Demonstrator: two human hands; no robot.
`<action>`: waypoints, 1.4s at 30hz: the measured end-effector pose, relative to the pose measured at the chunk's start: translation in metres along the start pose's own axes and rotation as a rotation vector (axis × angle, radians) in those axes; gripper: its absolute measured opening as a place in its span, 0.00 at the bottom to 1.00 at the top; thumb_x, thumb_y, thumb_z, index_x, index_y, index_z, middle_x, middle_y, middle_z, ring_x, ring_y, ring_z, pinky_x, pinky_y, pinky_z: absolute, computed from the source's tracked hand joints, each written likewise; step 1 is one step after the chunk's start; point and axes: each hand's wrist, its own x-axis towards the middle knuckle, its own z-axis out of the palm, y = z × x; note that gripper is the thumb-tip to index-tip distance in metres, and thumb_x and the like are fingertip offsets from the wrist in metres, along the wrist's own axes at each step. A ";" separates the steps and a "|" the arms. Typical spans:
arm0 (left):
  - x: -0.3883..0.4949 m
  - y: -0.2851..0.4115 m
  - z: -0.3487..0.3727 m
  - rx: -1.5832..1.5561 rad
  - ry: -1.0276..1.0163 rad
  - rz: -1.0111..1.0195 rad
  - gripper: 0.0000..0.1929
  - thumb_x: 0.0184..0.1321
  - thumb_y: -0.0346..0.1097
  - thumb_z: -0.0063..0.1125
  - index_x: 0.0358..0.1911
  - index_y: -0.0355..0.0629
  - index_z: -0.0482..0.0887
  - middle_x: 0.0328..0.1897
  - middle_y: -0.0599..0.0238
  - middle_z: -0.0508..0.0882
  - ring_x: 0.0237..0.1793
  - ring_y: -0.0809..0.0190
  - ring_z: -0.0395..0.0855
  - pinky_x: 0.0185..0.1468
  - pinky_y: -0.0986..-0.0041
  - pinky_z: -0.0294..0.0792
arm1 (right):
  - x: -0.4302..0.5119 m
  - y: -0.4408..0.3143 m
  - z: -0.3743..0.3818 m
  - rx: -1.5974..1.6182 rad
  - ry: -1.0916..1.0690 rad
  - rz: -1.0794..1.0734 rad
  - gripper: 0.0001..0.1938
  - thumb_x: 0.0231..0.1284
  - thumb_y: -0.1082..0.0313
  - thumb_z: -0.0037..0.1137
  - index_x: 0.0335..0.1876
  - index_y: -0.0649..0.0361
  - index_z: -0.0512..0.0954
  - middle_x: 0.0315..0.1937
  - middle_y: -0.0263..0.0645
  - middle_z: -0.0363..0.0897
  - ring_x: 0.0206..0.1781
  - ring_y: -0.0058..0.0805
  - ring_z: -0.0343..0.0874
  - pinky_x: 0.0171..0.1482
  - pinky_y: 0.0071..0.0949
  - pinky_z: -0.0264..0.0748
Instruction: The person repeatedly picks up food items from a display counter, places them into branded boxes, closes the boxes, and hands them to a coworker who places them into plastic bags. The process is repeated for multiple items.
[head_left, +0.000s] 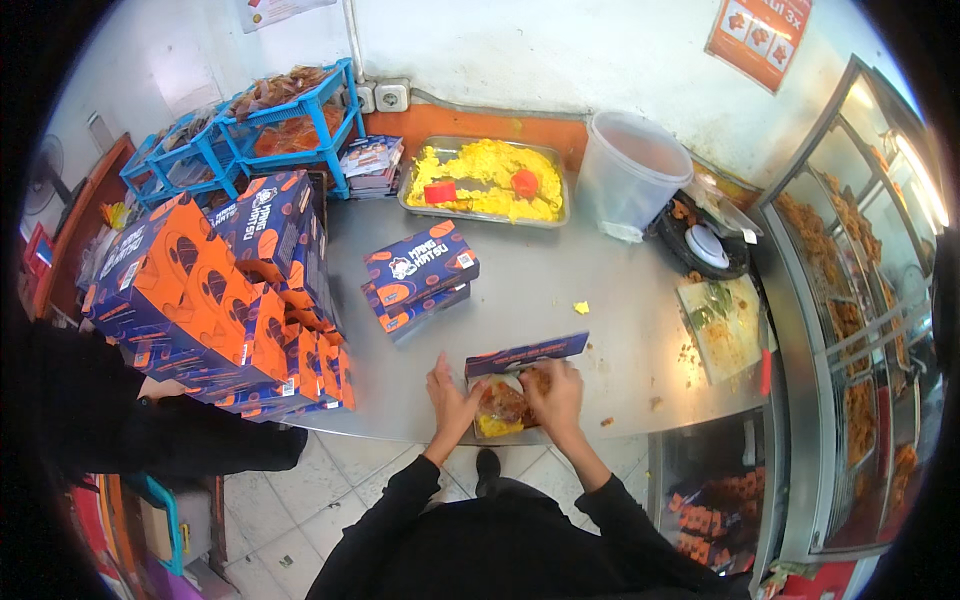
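Observation:
An opened cardboard meal box (526, 355) stands at the near edge of the steel table, its printed lid raised at the back. Inside it lie yellow scrambled egg (501, 427) and food in a clear plastic bag (499, 401). My left hand (451, 401) rests at the box's left side, thumb on its rim, fingers apart. With my right hand (555, 394) I grip a piece of fried chicken (538, 381) at the right part of the box. Two closed meal boxes (421, 264) are stacked beyond, to the left.
Many stacked boxes (187, 300) fill the left side, near another person's black sleeve (217, 439). Behind are blue plastic racks (292, 124), an egg tray (487, 217) and a plastic bucket (634, 176). A cutting board (724, 330), a red-handled knife (765, 371) and a glass display cabinet (847, 337) stand right.

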 end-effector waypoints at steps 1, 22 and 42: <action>0.003 0.004 0.000 0.097 0.081 0.117 0.41 0.46 0.40 0.59 0.59 0.34 0.47 0.51 0.44 0.61 0.50 0.47 0.62 0.55 0.59 0.54 | 0.004 0.007 -0.003 0.045 0.107 0.114 0.15 0.41 0.64 0.61 0.32 0.62 0.69 0.29 0.42 0.69 0.34 0.40 0.68 0.36 0.35 0.63; -0.025 0.029 -0.061 -0.030 -0.330 0.694 0.28 0.40 0.25 0.53 0.50 0.40 0.62 0.50 0.50 0.69 0.56 0.43 0.61 0.58 0.62 0.57 | -0.006 0.087 -0.076 -0.050 -0.298 -0.468 0.34 0.33 0.78 0.53 0.56 0.59 0.59 0.35 0.46 0.70 0.39 0.46 0.69 0.42 0.38 0.68; -0.054 0.021 -0.005 0.052 -0.122 0.798 0.25 0.45 0.34 0.55 0.51 0.42 0.69 0.44 0.55 0.72 0.47 0.51 0.68 0.56 0.61 0.58 | 0.017 0.076 -0.084 0.423 -0.567 -0.141 0.25 0.47 0.83 0.45 0.54 0.55 0.58 0.59 0.47 0.57 0.59 0.45 0.62 0.52 0.38 0.70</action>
